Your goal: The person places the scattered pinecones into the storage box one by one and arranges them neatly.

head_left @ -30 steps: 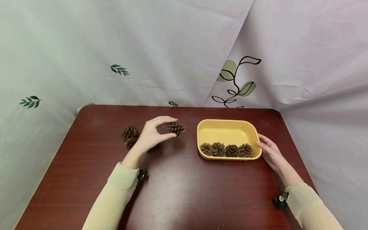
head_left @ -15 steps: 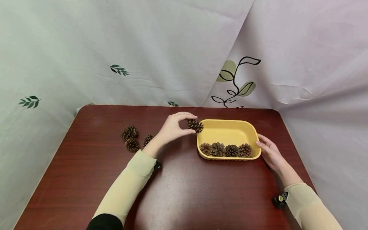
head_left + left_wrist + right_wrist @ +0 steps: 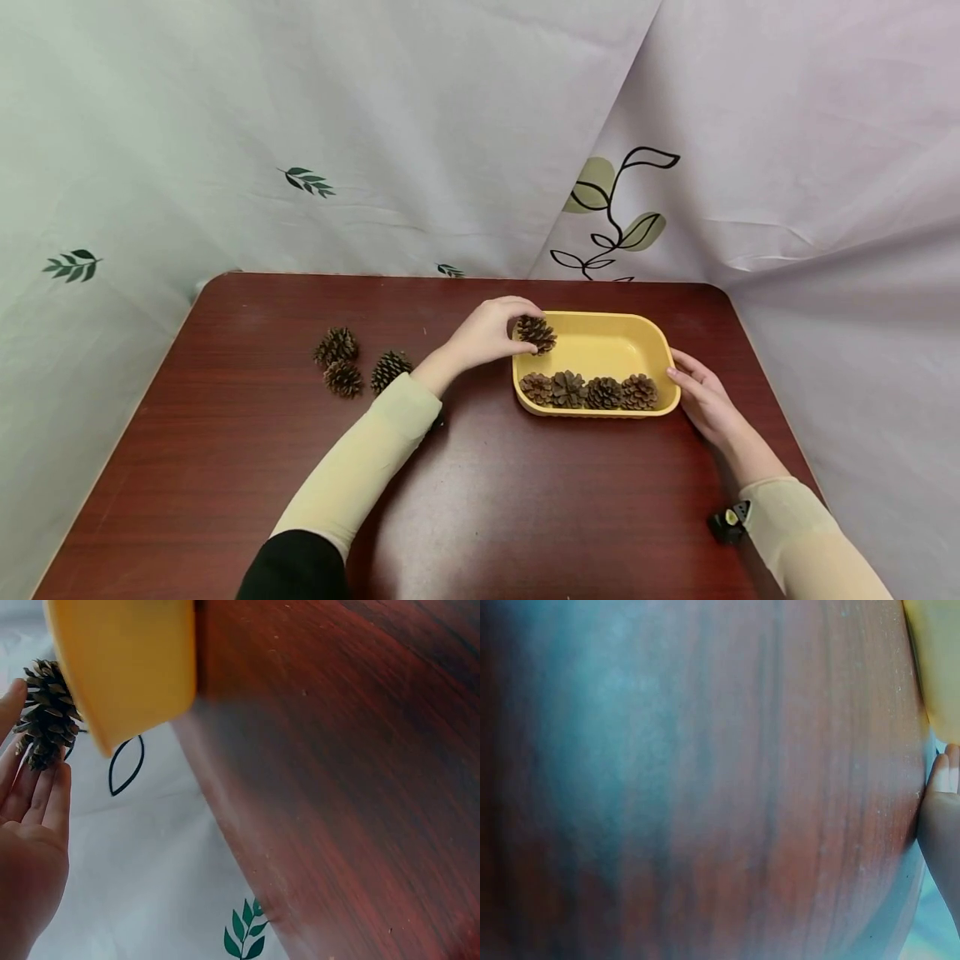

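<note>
L hand [image 3: 491,330] pinching pinecone [image 3: 538,335] | mvd inward over tray [image 3: 607,340] | R hand [image 3: 707,398] holding tray, unch.

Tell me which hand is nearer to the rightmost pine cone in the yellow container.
Right. The right hand touches the yellow container close to the rightmost pine cone; the left hand, farther, pinches another pine cone at the opposite end.

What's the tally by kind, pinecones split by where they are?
Pinecones lying in the yellow tray: 4
Pinecone in the left hand: 1
Pinecones on the table: 3
Yellow tray: 1
Total: 9 (8 pinecones, 1 tray)
</note>
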A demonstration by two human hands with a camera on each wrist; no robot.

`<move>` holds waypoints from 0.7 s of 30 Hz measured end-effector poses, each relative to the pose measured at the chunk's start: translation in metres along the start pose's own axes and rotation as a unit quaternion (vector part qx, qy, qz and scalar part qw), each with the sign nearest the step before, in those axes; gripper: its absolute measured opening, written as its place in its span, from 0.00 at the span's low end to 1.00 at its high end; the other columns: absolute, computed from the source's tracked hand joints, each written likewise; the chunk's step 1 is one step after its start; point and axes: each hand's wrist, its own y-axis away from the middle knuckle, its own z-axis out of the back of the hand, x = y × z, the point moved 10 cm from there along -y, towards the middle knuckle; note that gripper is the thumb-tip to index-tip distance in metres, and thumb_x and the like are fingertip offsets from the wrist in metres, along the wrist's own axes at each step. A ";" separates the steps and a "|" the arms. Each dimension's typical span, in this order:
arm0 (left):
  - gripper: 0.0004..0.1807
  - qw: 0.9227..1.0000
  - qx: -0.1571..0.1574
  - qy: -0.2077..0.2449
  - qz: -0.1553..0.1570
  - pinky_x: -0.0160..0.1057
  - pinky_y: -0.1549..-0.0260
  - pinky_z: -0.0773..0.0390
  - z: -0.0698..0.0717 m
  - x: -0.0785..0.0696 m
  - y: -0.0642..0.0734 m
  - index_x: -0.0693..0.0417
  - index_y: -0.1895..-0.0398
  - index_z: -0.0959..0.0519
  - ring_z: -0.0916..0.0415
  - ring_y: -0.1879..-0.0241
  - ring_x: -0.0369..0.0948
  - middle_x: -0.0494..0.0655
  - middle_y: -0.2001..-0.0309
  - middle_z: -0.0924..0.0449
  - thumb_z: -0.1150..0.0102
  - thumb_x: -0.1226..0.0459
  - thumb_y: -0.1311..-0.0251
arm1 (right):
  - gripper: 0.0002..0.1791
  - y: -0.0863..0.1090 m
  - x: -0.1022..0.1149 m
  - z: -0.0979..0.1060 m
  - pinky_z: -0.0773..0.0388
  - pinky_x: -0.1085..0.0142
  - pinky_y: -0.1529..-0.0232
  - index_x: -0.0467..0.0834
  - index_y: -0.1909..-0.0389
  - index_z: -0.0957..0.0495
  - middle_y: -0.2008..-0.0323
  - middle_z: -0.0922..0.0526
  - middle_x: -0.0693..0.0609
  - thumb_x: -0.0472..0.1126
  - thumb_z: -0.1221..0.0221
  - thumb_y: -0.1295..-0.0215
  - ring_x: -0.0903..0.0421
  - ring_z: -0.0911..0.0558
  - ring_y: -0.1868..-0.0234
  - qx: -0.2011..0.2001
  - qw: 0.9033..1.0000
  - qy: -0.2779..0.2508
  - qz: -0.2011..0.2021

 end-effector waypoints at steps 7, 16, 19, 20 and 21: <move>0.27 0.998 0.049 -0.046 -0.007 0.43 0.25 0.27 -0.020 0.001 -0.008 0.54 0.37 0.16 0.22 0.31 0.47 0.50 0.36 0.16 0.21 0.60 0.40 | 0.23 0.000 0.000 0.000 0.18 0.77 0.43 0.53 0.36 0.23 0.41 0.15 0.62 0.29 0.58 0.16 0.69 0.16 0.41 0.001 1.000 0.006 0.002; 0.27 0.992 0.092 -0.078 -0.023 0.43 0.22 0.30 -0.039 0.000 -0.012 0.55 0.37 0.16 0.24 0.29 0.48 0.50 0.35 0.16 0.22 0.61 0.40 | 0.22 0.000 -0.001 0.001 0.19 0.78 0.43 0.53 0.36 0.23 0.41 0.15 0.62 0.30 0.58 0.16 0.69 0.17 0.41 -0.001 1.000 0.016 -0.001; 0.27 0.989 0.107 -0.095 -0.034 0.43 0.23 0.29 -0.043 -0.002 -0.013 0.55 0.38 0.16 0.23 0.30 0.47 0.50 0.35 0.16 0.22 0.60 0.40 | 0.22 0.000 -0.001 0.001 0.19 0.78 0.43 0.53 0.36 0.24 0.40 0.16 0.63 0.30 0.57 0.16 0.69 0.17 0.41 -0.003 1.000 0.020 -0.003; 0.26 0.988 0.111 -0.104 -0.038 0.42 0.23 0.29 -0.045 -0.003 -0.013 0.55 0.38 0.16 0.23 0.30 0.47 0.50 0.35 0.16 0.22 0.60 0.39 | 0.22 0.000 -0.001 0.001 0.19 0.78 0.43 0.53 0.36 0.24 0.40 0.16 0.63 0.30 0.57 0.16 0.70 0.17 0.41 -0.003 1.000 0.021 -0.003; 0.26 0.986 0.115 -0.110 -0.042 0.42 0.23 0.29 -0.046 -0.003 -0.014 0.54 0.38 0.16 0.23 0.30 0.47 0.49 0.35 0.16 0.22 0.60 0.39 | 0.22 0.000 -0.001 0.001 0.19 0.78 0.43 0.53 0.36 0.24 0.40 0.16 0.63 0.30 0.57 0.16 0.70 0.17 0.41 -0.003 1.000 0.023 -0.003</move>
